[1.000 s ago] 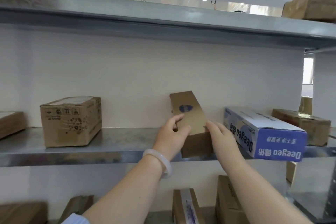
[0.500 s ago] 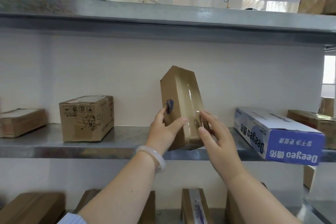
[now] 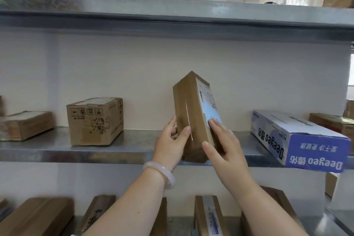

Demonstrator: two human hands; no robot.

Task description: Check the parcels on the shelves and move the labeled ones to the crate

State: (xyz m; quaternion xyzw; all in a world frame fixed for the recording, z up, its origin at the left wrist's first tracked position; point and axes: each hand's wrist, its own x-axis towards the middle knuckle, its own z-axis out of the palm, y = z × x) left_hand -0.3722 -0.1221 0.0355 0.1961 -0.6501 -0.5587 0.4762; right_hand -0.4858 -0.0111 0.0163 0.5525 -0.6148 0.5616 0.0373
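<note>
Shelf (image 3: pixel 57 147), middle tier: blue Deegeo box (image 3: pixel 298 140) right, printed carton (image 3: pixel 93 122) and flat parcel (image 3: pixel 24 124) left. Crate not in view. Held parcel (image 3: pixel 191 113) is upright at the shelf's front edge; can't tell if it rests there. Left hand (image 3: pixel 170 145) fingers clamp its left side. Right hand (image 3: pixel 224 145) fingers press the right face, thumb in front. White label (image 3: pixel 209 105) shows there, so it likely qualifies. Use both hands and lift clear before turning.
</note>
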